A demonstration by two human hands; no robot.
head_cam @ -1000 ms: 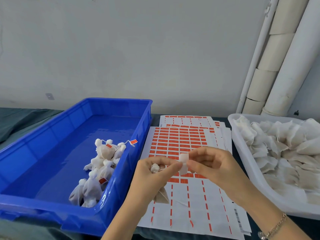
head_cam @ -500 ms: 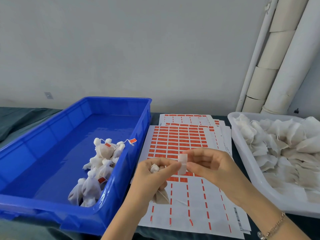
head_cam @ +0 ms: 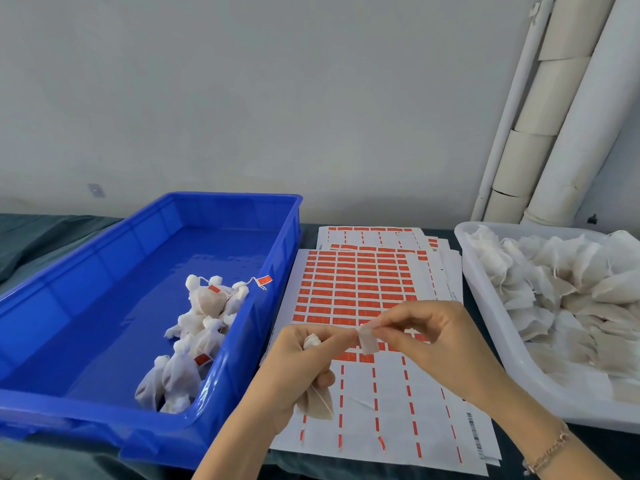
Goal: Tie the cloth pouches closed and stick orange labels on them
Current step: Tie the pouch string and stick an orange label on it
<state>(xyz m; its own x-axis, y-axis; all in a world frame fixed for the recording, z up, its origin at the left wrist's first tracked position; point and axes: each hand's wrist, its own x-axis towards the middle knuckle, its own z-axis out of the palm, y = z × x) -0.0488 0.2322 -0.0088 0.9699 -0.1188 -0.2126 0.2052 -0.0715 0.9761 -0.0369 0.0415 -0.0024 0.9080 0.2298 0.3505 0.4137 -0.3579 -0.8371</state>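
My left hand (head_cam: 298, 368) grips a small white cloth pouch (head_cam: 317, 403) by its tied neck; the pouch body hangs below my palm and its gathered top shows above my fingers. My right hand (head_cam: 426, 337) pinches a small label (head_cam: 367, 341), seen from its white back, right at my left thumb tip. Both hands hover over the sheets of orange labels (head_cam: 356, 285). Several tied, labelled pouches (head_cam: 204, 327) lie in the blue bin (head_cam: 104, 271).
A white tray (head_cam: 491, 327) on the right holds several untied cloth pouches (head_cam: 571, 282). The label sheets lie stacked between bin and tray on a dark table. White pipes (head_cam: 554, 116) rise against the wall at the back right.
My right hand has tilted the label and lowered it slightly toward my left thumb. The left hand keeps its grip on the pouch.
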